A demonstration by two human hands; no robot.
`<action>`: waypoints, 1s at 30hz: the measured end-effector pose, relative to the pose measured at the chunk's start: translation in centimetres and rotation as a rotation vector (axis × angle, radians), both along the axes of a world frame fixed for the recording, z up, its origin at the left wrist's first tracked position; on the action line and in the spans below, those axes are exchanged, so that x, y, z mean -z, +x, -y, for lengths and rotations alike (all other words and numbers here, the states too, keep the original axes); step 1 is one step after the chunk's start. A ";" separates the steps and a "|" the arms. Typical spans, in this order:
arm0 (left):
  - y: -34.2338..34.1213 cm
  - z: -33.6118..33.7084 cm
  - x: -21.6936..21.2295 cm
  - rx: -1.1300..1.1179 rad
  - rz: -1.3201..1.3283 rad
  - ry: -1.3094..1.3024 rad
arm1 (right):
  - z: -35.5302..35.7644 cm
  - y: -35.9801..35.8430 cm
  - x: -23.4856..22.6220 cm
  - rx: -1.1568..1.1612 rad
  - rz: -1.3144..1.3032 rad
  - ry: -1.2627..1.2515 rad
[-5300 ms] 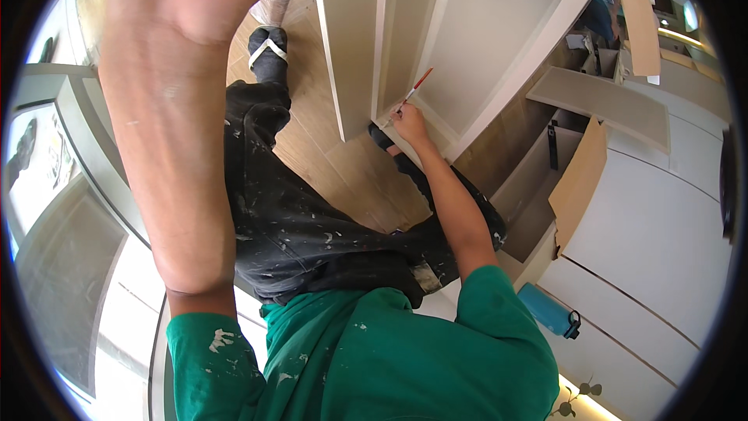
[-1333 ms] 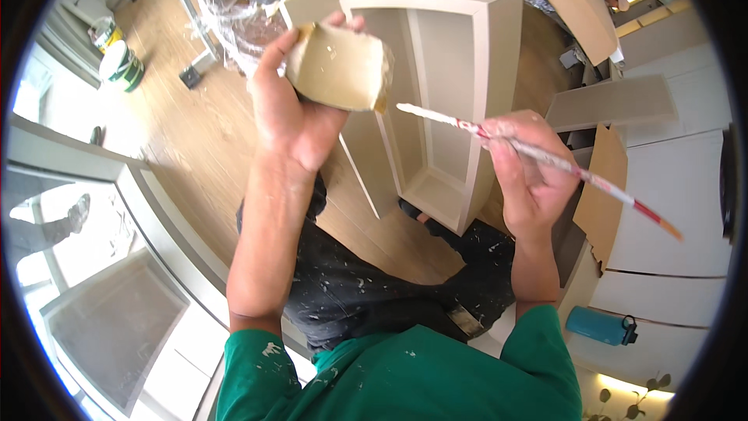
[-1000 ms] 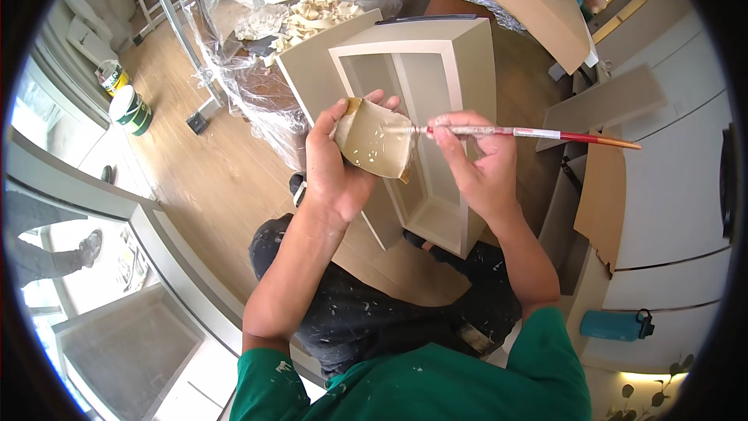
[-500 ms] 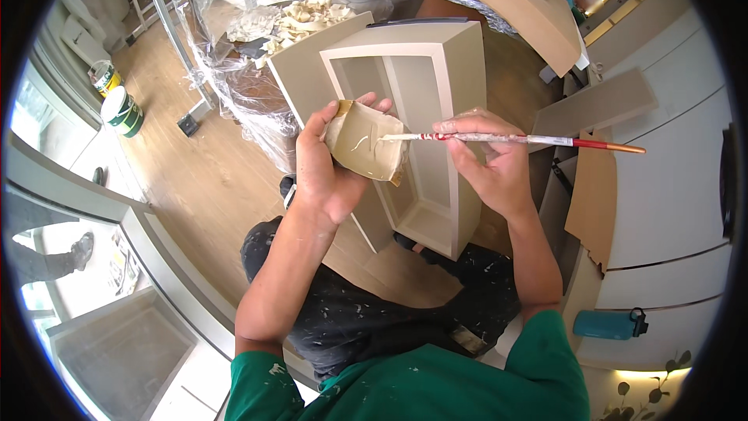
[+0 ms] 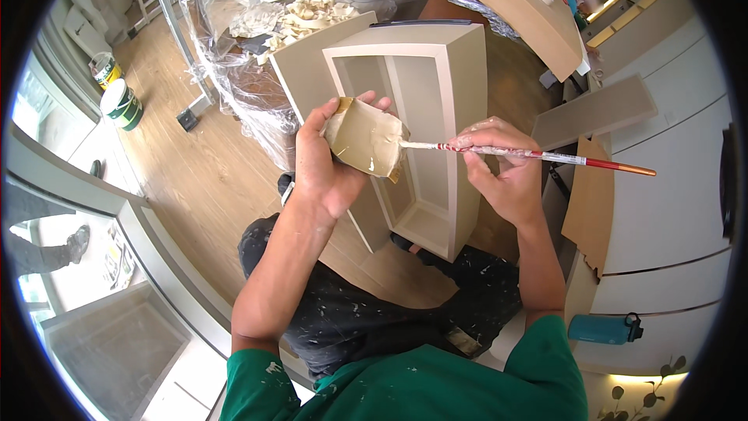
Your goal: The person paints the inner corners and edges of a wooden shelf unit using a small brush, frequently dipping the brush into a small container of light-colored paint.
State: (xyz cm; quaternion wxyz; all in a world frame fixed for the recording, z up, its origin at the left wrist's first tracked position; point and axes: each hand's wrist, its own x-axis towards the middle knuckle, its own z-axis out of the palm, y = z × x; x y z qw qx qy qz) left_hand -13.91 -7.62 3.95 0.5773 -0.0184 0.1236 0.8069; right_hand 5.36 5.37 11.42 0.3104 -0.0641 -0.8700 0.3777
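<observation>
My left hand (image 5: pixel 315 160) cradles a small shallow paint tray (image 5: pixel 362 136) with torn brown edges and beige paint inside. Between the fingers and thumb of my right hand (image 5: pixel 502 168) is a thin paintbrush (image 5: pixel 576 160) with a red and white handle and an orange end. Its paint-covered bristle tip rests at the right rim of the tray. Beyond both hands a beige open-fronted cabinet (image 5: pixel 466 109) stands on the floor, with a flat beige panel (image 5: pixel 308 66) along its left side.
Plastic-wrapped items with crumpled masking scraps (image 5: pixel 312 19) lie beyond the panel. Two paint buckets (image 5: pixel 122 105) and a metal ladder leg (image 5: pixel 175 27) stand on the wood floor at left. A teal bottle (image 5: pixel 600 329) lies at right, near torn cardboard (image 5: pixel 588 210).
My right hand has moved right, drawing the brush tip from the middle of the tray to its right rim. My left hand has stayed almost still.
</observation>
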 end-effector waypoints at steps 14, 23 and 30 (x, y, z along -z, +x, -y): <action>-7.5 3.4 -0.2 -0.571 -0.158 0.029 | -0.7 -0.5 10.5 0.017 0.772 -0.165; -6.2 2.5 -1.3 -0.554 -0.018 -0.012 | -6.7 4.9 35.7 0.070 1.368 0.148; -7.0 3.7 1.3 -0.477 -0.177 0.292 | -7.4 7.3 38.1 0.187 1.427 0.204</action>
